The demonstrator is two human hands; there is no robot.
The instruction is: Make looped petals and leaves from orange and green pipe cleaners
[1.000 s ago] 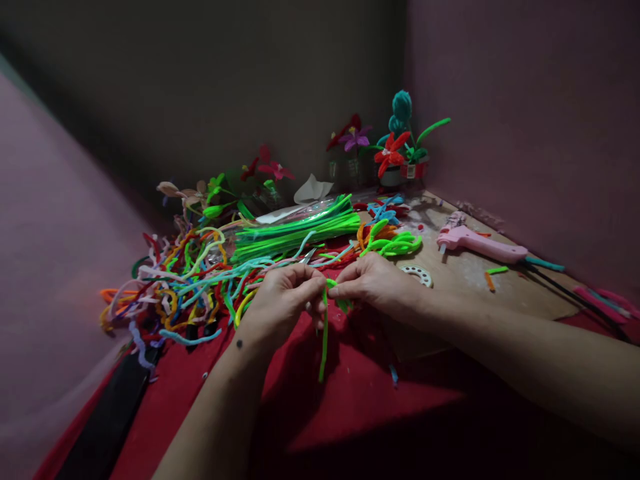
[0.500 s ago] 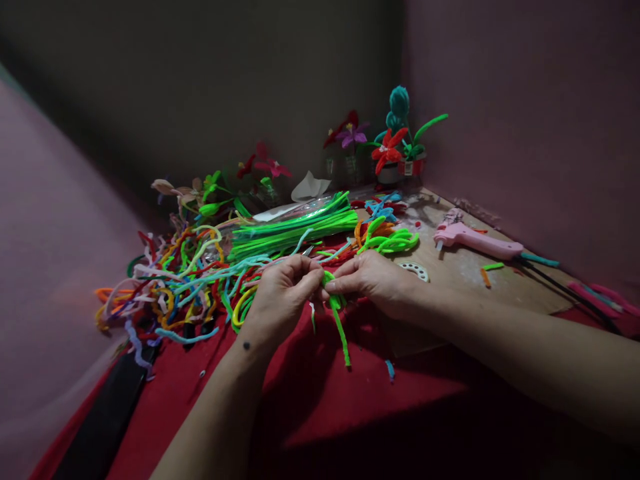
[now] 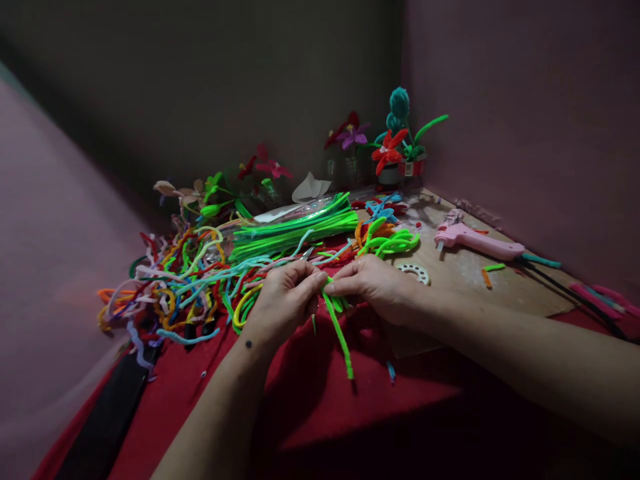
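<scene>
A bright green pipe cleaner (image 3: 341,338) is pinched between my two hands above the red cloth, its long end hanging down toward me. My left hand (image 3: 290,291) grips it from the left with thumb and forefinger together. From the right, my right hand (image 3: 374,285) pinches the same piece, its fingertips close to the left ones. Shorter green loops show just under the right fingers, and my fingers hide where they join. Behind my hands lie a bundle of green pipe cleaners (image 3: 295,230) and some bent green loops (image 3: 395,243).
A tangle of coloured pipe cleaners (image 3: 190,280) spreads at the left. On the board (image 3: 525,293) at the right rest a pink glue gun (image 3: 477,241) and a white ring with holes (image 3: 414,272). Pipe-cleaner flowers (image 3: 388,151) stand at the back. A black object (image 3: 107,413) lies front left.
The green pipe cleaner's free end hangs slightly lower and longer below my fingers. My right hand has shifted a little, uncovering more of the white ring. Both hands keep their pinch.
</scene>
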